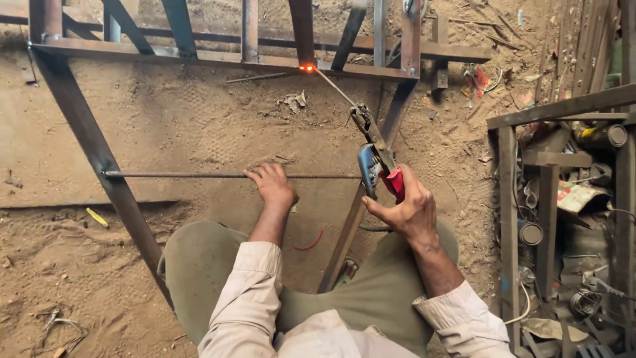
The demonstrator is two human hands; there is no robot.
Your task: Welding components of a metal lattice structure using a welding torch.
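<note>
Your right hand (407, 209), right of centre in the frame, is closed around the red and blue electrode holder (379, 169). Its clamp grips a thin welding rod (330, 85) that slants up and to the left. The rod's tip touches the long rusty steel crossbar (218, 58) near the top centre, where a small orange glow (307, 67) shows at the foot of an upright bar (302, 30).

Your left hand (271, 184), at the centre of the frame, lies palm down on a thin horizontal rebar (175, 176), with the fingers curled over it. That rebar runs from a slanted steel leg (93, 146) on the left side across to another slanted leg (377, 159) just beside the electrode holder.

Both legs and the crossbar belong to one metal frame standing on the sandy ground (192, 126). Your knees, in olive trousers (199, 265), fill the lower middle, with pale sleeves (248, 292) over them.

A small yellow scrap (97, 217) lies in the dirt at the left. A bit of red wire (310, 242) rests between your forearms. On the right edge stands a rusty rack (530, 199) crammed with cans, wire and scrap metal.
</note>
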